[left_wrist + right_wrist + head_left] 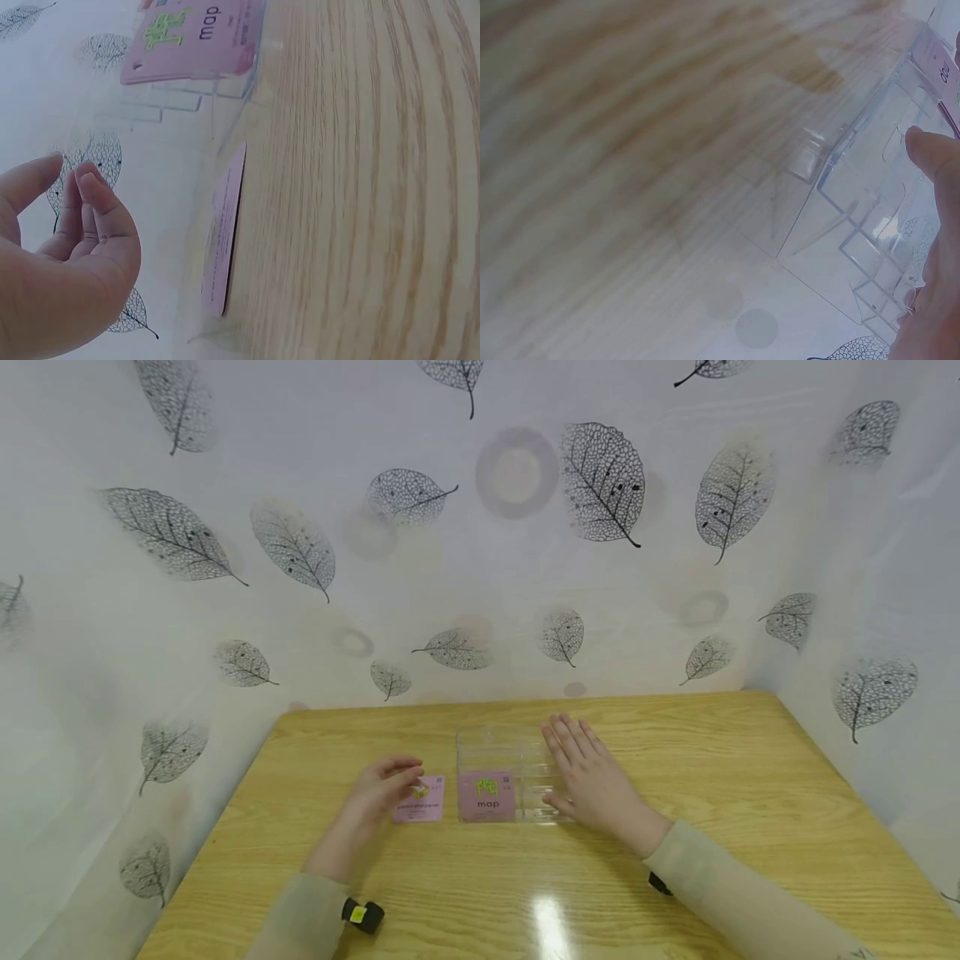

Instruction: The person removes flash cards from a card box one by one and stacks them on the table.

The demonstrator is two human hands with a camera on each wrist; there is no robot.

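Note:
A pink flash card (pixel 419 811) with a small picture and printed words lies on the table, left of a clear plastic tiered box (pixel 487 739). My left hand (pixel 375 793) hovers over the card's upper left, its fingers loosely bent; in the left wrist view the hand (pixel 75 262) has nothing between thumb and fingers. Upright in the box's left part stands a pink card (pixel 486 807) reading "map", with more cards behind it (pixel 180 45). Across the box's right side rests my right hand (pixel 596 781), fingers stretched forward and thumb (pixel 934 154) over its clear dividers.
The wood-grain table (pixel 465 885) reaches back to a white leaf-patterned curtain (pixel 480 568), which also closes in both sides. A black strapped device (pixel 363 916) sits at my left wrist, another (pixel 659 883) at the right.

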